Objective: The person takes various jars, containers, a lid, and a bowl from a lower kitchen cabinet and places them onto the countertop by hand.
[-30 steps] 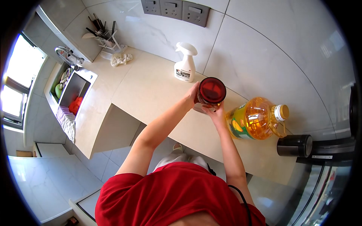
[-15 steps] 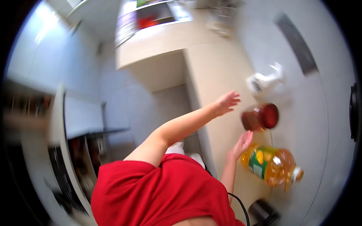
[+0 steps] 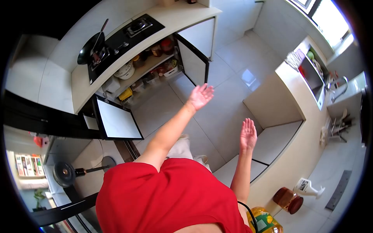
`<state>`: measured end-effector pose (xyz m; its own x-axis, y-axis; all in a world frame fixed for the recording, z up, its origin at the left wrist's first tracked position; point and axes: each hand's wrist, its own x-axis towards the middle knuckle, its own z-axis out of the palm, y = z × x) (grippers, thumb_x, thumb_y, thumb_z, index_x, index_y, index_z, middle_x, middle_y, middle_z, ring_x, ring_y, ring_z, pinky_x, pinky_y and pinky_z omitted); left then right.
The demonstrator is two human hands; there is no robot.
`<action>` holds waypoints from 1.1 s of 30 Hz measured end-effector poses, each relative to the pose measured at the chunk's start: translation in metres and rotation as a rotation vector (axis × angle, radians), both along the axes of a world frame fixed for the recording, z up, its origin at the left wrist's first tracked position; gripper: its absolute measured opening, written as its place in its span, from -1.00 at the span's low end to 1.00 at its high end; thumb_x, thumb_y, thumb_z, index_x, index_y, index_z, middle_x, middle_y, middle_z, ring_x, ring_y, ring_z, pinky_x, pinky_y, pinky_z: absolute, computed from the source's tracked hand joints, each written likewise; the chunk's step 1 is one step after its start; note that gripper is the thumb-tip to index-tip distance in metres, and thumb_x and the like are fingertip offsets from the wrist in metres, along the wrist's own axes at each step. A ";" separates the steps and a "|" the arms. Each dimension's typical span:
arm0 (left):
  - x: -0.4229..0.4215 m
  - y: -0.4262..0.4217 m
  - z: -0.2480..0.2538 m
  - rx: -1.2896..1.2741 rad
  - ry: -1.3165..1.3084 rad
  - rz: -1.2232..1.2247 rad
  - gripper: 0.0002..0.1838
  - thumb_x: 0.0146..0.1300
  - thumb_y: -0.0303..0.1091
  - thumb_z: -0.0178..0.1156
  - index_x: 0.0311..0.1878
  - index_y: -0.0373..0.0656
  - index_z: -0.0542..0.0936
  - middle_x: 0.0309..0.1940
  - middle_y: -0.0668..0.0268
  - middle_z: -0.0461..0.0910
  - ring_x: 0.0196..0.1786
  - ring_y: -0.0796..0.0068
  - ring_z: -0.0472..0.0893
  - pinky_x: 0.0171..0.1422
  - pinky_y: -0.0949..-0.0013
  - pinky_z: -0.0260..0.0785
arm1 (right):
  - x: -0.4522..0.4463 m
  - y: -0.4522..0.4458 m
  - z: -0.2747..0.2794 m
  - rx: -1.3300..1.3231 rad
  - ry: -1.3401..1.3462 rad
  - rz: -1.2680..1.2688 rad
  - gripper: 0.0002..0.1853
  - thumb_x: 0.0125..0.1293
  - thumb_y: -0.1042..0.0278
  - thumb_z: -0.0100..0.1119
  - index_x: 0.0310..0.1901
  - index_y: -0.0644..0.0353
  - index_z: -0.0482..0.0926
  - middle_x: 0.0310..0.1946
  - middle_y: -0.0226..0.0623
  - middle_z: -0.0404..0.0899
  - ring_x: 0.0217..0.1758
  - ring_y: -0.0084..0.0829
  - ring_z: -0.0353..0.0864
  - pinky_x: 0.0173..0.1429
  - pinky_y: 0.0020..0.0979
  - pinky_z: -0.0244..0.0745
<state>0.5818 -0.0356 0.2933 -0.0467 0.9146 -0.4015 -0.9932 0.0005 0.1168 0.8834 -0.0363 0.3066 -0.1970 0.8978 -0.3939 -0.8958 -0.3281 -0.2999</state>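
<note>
My left hand (image 3: 201, 96) is raised over the tiled floor, palm up and fingers spread, with nothing in it. It appears nearest to the open right door (image 3: 193, 58) of the lower cabinet. My right hand (image 3: 248, 134) is also open and holds nothing; its fingers stretch out in front of the right-hand counter (image 3: 285, 155). On that counter, behind my right arm, stand a jar with a red-brown lid (image 3: 287, 200), a white spray bottle (image 3: 307, 188) and a large bottle of yellow cooking oil (image 3: 264, 221), cut off by the frame's lower edge.
Under the gas stove (image 3: 128, 37), the cabinet shelf (image 3: 149, 66) holds several jars, a white pot (image 3: 125, 71) and packets. Its left door (image 3: 118, 120) stands open too. A wok (image 3: 91, 48) sits on the stove. At the right are a sink (image 3: 312, 73) and a faucet (image 3: 342, 83).
My view has turned left, from the counter with the jar and oil bottle to the open cabinet. Both hands have moved away from those items and stay open.
</note>
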 end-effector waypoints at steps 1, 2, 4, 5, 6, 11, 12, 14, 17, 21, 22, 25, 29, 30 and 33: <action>-0.028 -0.014 0.006 -0.008 0.033 0.075 -0.56 0.40 -0.06 -0.28 0.09 -0.14 0.42 0.11 0.10 0.45 0.21 0.09 0.38 0.33 0.02 0.14 | -0.027 0.007 0.000 0.002 0.022 0.065 -0.60 0.38 0.42 -0.16 0.20 0.42 0.25 0.21 0.00 0.27 0.33 -0.19 0.22 0.42 -0.21 0.16; -0.057 -0.026 0.005 -0.017 0.051 0.142 -0.56 0.41 -0.06 -0.29 0.11 -0.15 0.40 0.11 0.09 0.45 0.22 0.09 0.37 0.34 0.02 0.14 | -0.056 0.013 0.001 -0.018 0.053 0.115 -0.59 0.38 0.41 -0.16 0.20 0.41 0.24 0.22 0.00 0.26 0.34 -0.19 0.21 0.42 -0.21 0.15; -0.110 -0.051 0.007 -0.036 0.082 0.265 -0.55 0.41 -0.07 -0.30 0.14 -0.16 0.37 0.13 0.08 0.43 0.24 0.09 0.36 0.35 0.01 0.14 | -0.114 0.021 0.007 -0.033 0.079 0.175 -0.59 0.38 0.40 -0.15 0.21 0.40 0.23 0.23 0.00 0.25 0.34 -0.19 0.20 0.43 -0.21 0.14; -0.135 -0.066 0.011 -0.049 0.103 0.321 -0.55 0.41 -0.08 -0.31 0.15 -0.16 0.35 0.14 0.08 0.42 0.24 0.08 0.35 0.36 0.01 0.13 | -0.145 0.023 0.010 -0.030 0.097 0.240 -0.58 0.38 0.39 -0.15 0.21 0.40 0.22 0.23 0.00 0.24 0.34 -0.19 0.20 0.43 -0.21 0.14; -0.161 -0.078 0.005 -0.005 0.102 0.355 -0.54 0.42 -0.07 -0.33 0.17 -0.16 0.34 0.15 0.07 0.41 0.26 0.07 0.34 0.37 0.00 0.11 | -0.175 0.023 0.012 -0.030 0.113 0.300 -0.57 0.38 0.38 -0.15 0.22 0.39 0.21 0.24 -0.01 0.24 0.34 -0.18 0.21 0.42 -0.20 0.15; -0.268 -0.122 0.002 0.009 0.086 0.449 -0.51 0.43 -0.06 -0.36 0.19 -0.18 0.32 0.18 0.06 0.38 0.28 0.07 0.31 0.38 0.00 0.10 | -0.328 0.025 0.004 -0.079 0.148 0.435 -0.56 0.37 0.35 -0.12 0.20 0.40 0.20 0.23 -0.01 0.24 0.33 -0.15 0.22 0.40 -0.17 0.18; -0.285 -0.126 0.000 0.012 0.090 0.476 -0.51 0.43 -0.07 -0.36 0.19 -0.18 0.32 0.19 0.06 0.37 0.28 0.07 0.31 0.38 0.00 0.10 | -0.352 0.027 0.000 -0.081 0.166 0.472 -0.56 0.36 0.34 -0.11 0.20 0.40 0.21 0.23 -0.01 0.25 0.32 -0.14 0.23 0.39 -0.16 0.19; -0.312 -0.126 0.001 0.002 0.097 0.522 -0.51 0.42 -0.06 -0.36 0.21 -0.19 0.31 0.21 0.05 0.34 0.28 0.06 0.30 0.38 0.00 0.10 | -0.398 0.029 -0.001 -0.088 0.152 0.499 -0.55 0.36 0.33 -0.10 0.20 0.39 0.20 0.22 0.00 0.26 0.32 -0.13 0.23 0.39 -0.16 0.20; -0.349 -0.118 -0.004 0.018 0.075 0.522 -0.51 0.42 -0.06 -0.34 0.22 -0.18 0.28 0.21 0.04 0.34 0.28 0.05 0.30 0.38 -0.01 0.10 | -0.455 0.039 -0.007 -0.093 0.132 0.534 -0.54 0.35 0.31 -0.08 0.21 0.37 0.19 0.21 0.01 0.27 0.31 -0.12 0.24 0.37 -0.15 0.22; -0.385 -0.081 -0.019 -0.031 0.050 0.535 -0.51 0.42 -0.06 -0.32 0.22 -0.17 0.29 0.21 0.04 0.34 0.27 0.03 0.30 0.37 -0.03 0.12 | -0.509 0.073 -0.024 -0.143 0.098 0.562 -0.52 0.34 0.29 -0.08 0.22 0.34 0.17 0.23 0.01 0.25 0.31 -0.12 0.25 0.36 -0.14 0.23; -0.392 -0.069 -0.024 -0.042 0.036 0.534 -0.51 0.42 -0.05 -0.32 0.22 -0.17 0.29 0.21 0.04 0.34 0.27 0.02 0.30 0.36 -0.03 0.13 | -0.521 0.085 -0.030 -0.156 0.080 0.568 -0.51 0.34 0.28 -0.08 0.23 0.34 0.17 0.23 0.01 0.24 0.31 -0.12 0.25 0.36 -0.13 0.23; -0.416 -0.031 -0.041 -0.053 0.042 0.511 -0.51 0.41 -0.04 -0.31 0.25 -0.14 0.27 0.22 0.05 0.32 0.25 -0.01 0.31 0.34 -0.03 0.16 | -0.558 0.124 -0.051 -0.179 0.046 0.588 -0.50 0.34 0.27 -0.08 0.24 0.32 0.16 0.24 0.00 0.23 0.31 -0.13 0.24 0.35 -0.13 0.24; -0.449 0.021 -0.070 -0.134 0.111 0.503 -0.49 0.41 -0.04 -0.29 0.32 -0.10 0.19 0.30 0.09 0.20 0.29 0.04 0.26 0.34 0.00 0.17 | -0.611 0.180 -0.083 -0.254 0.018 0.612 -0.52 0.33 0.29 -0.07 0.24 0.27 0.19 0.25 -0.01 0.21 0.31 -0.10 0.23 0.35 -0.12 0.23; -0.459 0.035 -0.077 -0.169 0.148 0.500 -0.48 0.41 -0.04 -0.28 0.34 -0.09 0.16 0.32 0.10 0.16 0.31 0.06 0.24 0.34 0.00 0.17 | -0.624 0.194 -0.096 -0.278 0.018 0.615 -0.53 0.33 0.32 -0.08 0.25 0.24 0.19 0.26 -0.03 0.20 0.31 -0.12 0.23 0.34 -0.13 0.24; -0.485 0.079 -0.109 -0.258 0.156 0.490 -0.46 0.40 -0.05 -0.23 0.35 -0.09 0.13 0.35 0.12 0.10 0.35 0.10 0.17 0.38 0.05 0.12 | -0.661 0.236 -0.138 -0.279 -0.123 0.653 -0.54 0.33 0.36 -0.10 0.25 0.22 0.19 0.26 -0.03 0.20 0.29 -0.13 0.25 0.32 -0.13 0.26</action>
